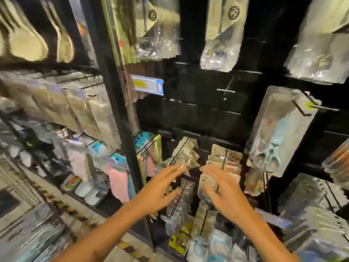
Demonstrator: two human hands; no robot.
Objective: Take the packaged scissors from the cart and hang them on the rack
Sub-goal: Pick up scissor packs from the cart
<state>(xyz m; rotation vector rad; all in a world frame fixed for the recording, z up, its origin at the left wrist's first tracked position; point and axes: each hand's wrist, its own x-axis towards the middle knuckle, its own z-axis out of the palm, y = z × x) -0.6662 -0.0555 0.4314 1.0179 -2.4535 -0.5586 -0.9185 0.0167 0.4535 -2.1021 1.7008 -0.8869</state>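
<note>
Packaged scissors with pale blue handles hang from a peg at the right side of the black rack. Below, the left hand and right hand reach with fingers spread, holding nothing, toward smaller hanging packets.

Two hands reached toward a black rack full of hanging packs. The left hand and the right hand had their fingers spread out, in front of small packs on hooks. A pack of pale blue scissors hung to the right. The picture was blurry.
</note>
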